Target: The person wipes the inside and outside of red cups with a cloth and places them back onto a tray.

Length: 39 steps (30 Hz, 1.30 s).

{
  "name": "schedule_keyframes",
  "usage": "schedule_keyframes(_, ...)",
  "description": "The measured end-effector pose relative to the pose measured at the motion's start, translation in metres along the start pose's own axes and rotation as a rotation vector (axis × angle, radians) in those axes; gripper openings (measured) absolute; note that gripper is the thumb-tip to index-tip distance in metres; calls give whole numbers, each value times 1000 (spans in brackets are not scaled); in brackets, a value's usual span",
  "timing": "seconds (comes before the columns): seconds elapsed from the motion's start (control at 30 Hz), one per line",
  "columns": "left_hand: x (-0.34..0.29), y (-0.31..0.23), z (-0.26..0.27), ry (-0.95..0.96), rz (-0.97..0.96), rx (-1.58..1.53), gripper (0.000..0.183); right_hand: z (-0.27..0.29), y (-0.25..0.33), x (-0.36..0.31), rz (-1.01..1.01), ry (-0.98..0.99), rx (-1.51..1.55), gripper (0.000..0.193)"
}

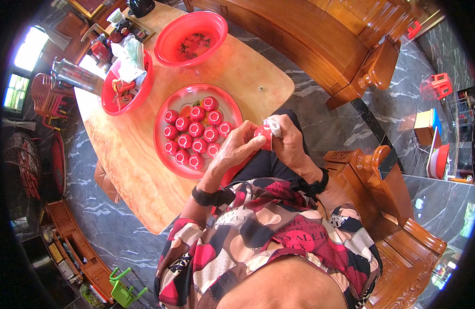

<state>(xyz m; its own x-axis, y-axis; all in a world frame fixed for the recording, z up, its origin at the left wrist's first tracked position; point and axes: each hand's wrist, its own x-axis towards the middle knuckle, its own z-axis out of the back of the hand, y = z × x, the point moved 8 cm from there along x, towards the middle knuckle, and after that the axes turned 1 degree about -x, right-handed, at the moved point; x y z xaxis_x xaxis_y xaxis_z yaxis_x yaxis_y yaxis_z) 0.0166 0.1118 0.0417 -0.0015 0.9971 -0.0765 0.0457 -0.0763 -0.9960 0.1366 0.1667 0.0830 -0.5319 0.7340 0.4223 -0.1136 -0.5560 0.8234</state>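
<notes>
In front of me, past the table's near right edge, my left hand [239, 145] is closed around a small red cup [264, 135]. My right hand [290, 143] meets it from the other side, its fingers pinching a crumpled white cloth [272, 126] against the cup's rim. The fingers cover part of the cup. Just left of my hands, a round red-rimmed tray [162, 149] lies on the table. Several glossy red cups [196, 129] stand upside down on it, their pale base rings facing up.
A red basin [219, 41] with a patterned bottom stands at the table's far side. Beside it, a smaller red basin [110, 105] holds a white plastic bag [128, 59] and scraps. A clear cylinder [75, 75] lies near the wooden table's [129, 190] left edge. Carved wooden benches [299, 38] flank the right.
</notes>
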Motion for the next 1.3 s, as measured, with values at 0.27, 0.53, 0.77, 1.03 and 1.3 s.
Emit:
schedule_keyframes(0.27, -8, 17, -10, 52, 193, -491, 30, -6, 52, 5, 523, 84, -381, 46)
schedule_keyframes(0.53, -10, 4, -2, -49, 63, -311, 25, -3, 16, 9, 109, 18, 1, 28)
schedule_keyframes(0.77, -10, -24, -2, -106, -108, -51, 41, -20, -38, -7, -263, 13, 463, 13)
schedule_keyframes(1.03, -17, -46, -2, -210, -407, 620, 56, -42, -44, -26, -690, 246, 869, 10)
schedule_keyframes(1.3, -8, -17, 7, -84, -96, 152, 42, -30, -43, -20, -445, 42, 570, 14)
